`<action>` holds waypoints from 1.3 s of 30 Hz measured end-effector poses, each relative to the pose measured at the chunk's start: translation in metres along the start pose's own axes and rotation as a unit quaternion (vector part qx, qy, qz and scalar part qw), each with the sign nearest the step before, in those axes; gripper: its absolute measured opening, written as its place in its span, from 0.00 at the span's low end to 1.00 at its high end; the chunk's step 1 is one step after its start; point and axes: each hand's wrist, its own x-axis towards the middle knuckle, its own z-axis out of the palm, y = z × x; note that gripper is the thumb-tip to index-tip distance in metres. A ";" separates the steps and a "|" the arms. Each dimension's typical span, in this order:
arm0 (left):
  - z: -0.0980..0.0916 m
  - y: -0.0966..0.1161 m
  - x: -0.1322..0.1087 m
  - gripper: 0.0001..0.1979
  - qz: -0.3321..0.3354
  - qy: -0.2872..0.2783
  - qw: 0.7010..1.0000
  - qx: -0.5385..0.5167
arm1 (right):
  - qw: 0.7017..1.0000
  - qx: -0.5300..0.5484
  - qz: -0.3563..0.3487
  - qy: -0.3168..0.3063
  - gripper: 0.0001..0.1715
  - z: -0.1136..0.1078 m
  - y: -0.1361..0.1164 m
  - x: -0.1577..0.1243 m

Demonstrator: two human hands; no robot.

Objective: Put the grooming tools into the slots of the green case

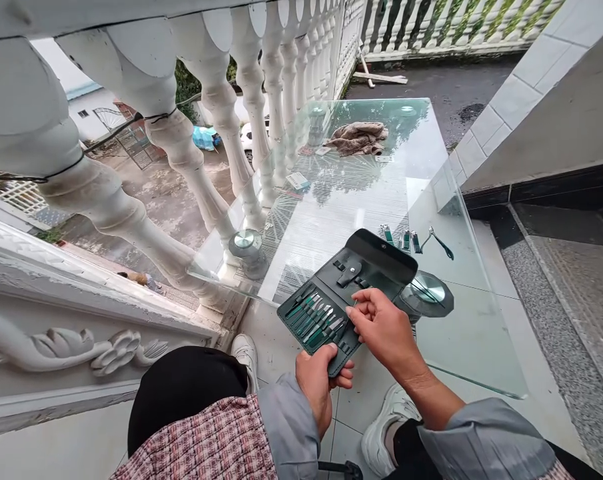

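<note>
My left hand grips the near edge of an unfolded black manicure case, thumb on top and fingers beneath. Several manicure tools with green handles sit side by side in the case's loops. Over the right part of the case, my right hand is closed in a pinch; a thin sliver of a manicure tool shows at the fingertips, most of it hidden. Beyond the case, several nail clippers and a pair of cuticle nippers lie on the glass table.
A crumpled brown cloth and a small white-and-blue box are farther back on the glass. Round metal-topped supports hold up the tabletop. A white balustrade runs along the left, and a tiled wall rises at the right.
</note>
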 end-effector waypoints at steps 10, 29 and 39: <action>0.002 -0.010 0.003 0.15 0.017 0.014 1.000 0.019 | 0.991 0.119 0.043 0.043 0.19 -0.001 0.008 -0.010; 0.005 -0.003 -0.002 0.13 0.035 0.001 0.999 -0.011 | 0.990 0.114 0.063 0.045 0.19 -0.003 0.008 -0.009; 0.003 -0.008 0.001 0.17 0.035 0.007 0.999 -0.004 | 0.973 0.208 0.093 0.034 0.23 -0.003 0.006 -0.008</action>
